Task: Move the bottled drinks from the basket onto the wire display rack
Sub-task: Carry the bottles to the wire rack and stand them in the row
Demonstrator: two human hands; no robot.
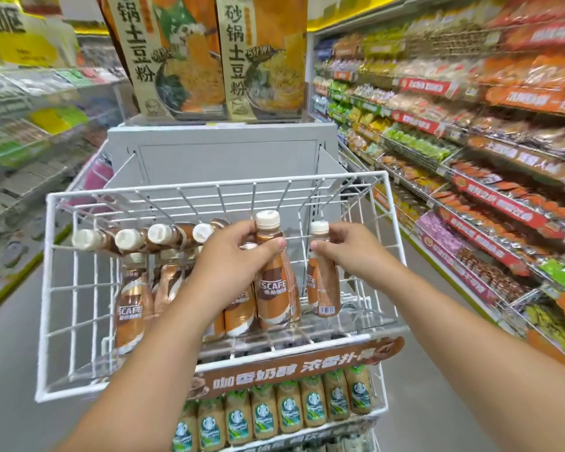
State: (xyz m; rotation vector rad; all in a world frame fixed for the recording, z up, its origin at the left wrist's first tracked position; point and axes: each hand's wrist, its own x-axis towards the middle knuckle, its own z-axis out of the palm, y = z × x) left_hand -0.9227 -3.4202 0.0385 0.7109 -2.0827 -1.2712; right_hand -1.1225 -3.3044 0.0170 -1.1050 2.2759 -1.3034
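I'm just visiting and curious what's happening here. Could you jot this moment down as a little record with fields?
place: shop aisle, stocked shelves on both sides
left hand: grips a brown coffee bottle by its neck, upright
right hand: pinches a second bottle near its cap, upright
wire rack: white, several brown bottles already standing in it, more lying along the back
shelf below: row of green-label bottles
basket: not in view
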